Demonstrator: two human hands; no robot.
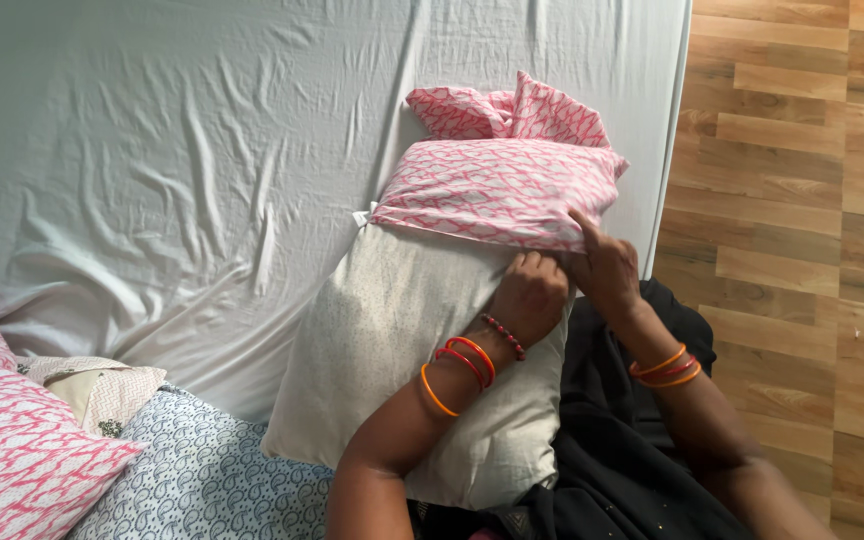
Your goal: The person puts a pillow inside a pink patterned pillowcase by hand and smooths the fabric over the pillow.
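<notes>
Both hands, left hand (530,297) and right hand (604,268), are clenching the hem of the pink patterned cotton pillowcase (497,188), sitting at twelve o'clock atop the plump grey speckled pillow (402,340).

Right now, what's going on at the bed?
A person is working a pink patterned pillowcase over a grey-white pillow that lies on the white bedsheet. The case covers only the pillow's far end. The left hand and right hand both grip the case's open edge. Another pink pillow and a blue patterned cloth lie at lower left.
</notes>
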